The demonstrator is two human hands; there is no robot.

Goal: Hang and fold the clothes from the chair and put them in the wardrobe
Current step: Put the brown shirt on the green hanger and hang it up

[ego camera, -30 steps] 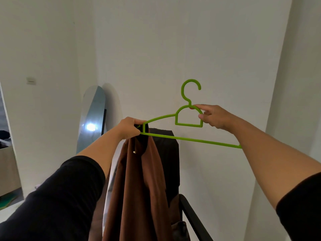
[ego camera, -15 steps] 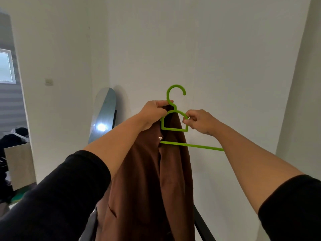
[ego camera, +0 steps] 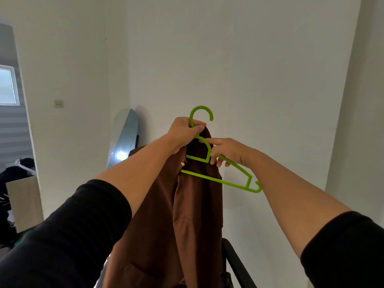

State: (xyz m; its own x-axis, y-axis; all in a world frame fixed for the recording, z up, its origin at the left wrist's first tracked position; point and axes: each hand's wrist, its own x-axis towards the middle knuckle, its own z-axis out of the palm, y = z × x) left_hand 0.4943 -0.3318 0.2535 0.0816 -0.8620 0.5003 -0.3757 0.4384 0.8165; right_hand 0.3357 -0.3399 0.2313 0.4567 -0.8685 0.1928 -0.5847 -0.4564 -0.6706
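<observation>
The left hand [ego camera: 185, 132] is clenched around the neck of the green hanger [ego camera: 218, 169], just below its hook, and the same grip bunches the top of the brown garment [ego camera: 187, 215] against the plastic. The right hand [ego camera: 226, 151] grasps the hanger's right shoulder beside the small inner loop, fingers curled over the sloping arm. The hanger is tilted, its right end lower and free of cloth, while its left half is hidden inside the garment. The garment hangs straight down from the left hand, held up in the air between both forearms, with a small metal button visible near the hanger's lower bar. Both arms wear black sleeves pushed up. Behind stand a white wall and a tall rounded mirror [ego camera: 124, 138] leaning in the corner; a black chair frame [ego camera: 236, 265] shows below the garment.
</observation>
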